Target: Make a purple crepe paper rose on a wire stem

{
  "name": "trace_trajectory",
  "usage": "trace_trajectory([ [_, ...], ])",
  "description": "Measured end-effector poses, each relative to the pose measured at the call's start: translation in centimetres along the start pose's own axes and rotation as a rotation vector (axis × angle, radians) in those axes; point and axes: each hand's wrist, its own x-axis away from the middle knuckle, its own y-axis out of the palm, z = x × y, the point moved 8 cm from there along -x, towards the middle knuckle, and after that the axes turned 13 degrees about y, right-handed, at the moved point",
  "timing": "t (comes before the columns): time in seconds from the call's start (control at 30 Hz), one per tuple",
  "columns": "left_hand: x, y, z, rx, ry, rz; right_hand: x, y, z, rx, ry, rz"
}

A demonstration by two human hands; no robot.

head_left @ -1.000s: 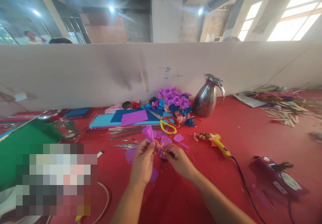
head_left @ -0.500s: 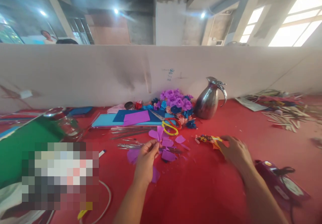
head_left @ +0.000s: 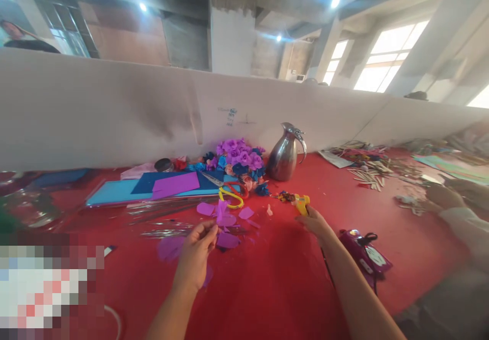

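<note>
Right hand [head_left: 314, 223] has gone from reaching over the glue gun [head_left: 303, 205] to gripping it; its nozzle, beside the pink scrap [head_left: 269, 210] half a second ago, now stands apart from it. View has swung rightward, bringing in a co-worker's arm [head_left: 460, 225] at the right edge, blurred.

Hands: right closed round the gun's yellow handle; cannot tell whether the gun is clear of the bench [head_left: 282, 289]. Left hand [head_left: 196, 251] closed, thumb and fingertips pinching a purple petal [head_left: 221, 210], which stands upright above the loose petals [head_left: 228, 240] on the bench.

Beyond the left hand: wires [head_left: 168, 230], then the purple sheet [head_left: 175, 184] on blue ones. Scissors [head_left: 231, 199], yellow and red handles, lie just behind the petals. Flowers [head_left: 240, 156] heaped beside the steel jug [head_left: 283, 156], left of it. Purple box [head_left: 367, 261] right of the right forearm; sticks [head_left: 367, 178] farther back.
</note>
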Motion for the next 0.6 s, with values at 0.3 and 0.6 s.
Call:
trace_trajectory([
  [0.3,0.5,0.3,-0.9,0.099,-0.096,-0.019,6.4,3.3,-3.7,-0.451,0.090,-0.381],
  [0.6,0.6,0.8,-1.6,0.245,-0.162,-0.036,12.1,6.7,-7.1,-0.294,-0.137,-0.372],
])
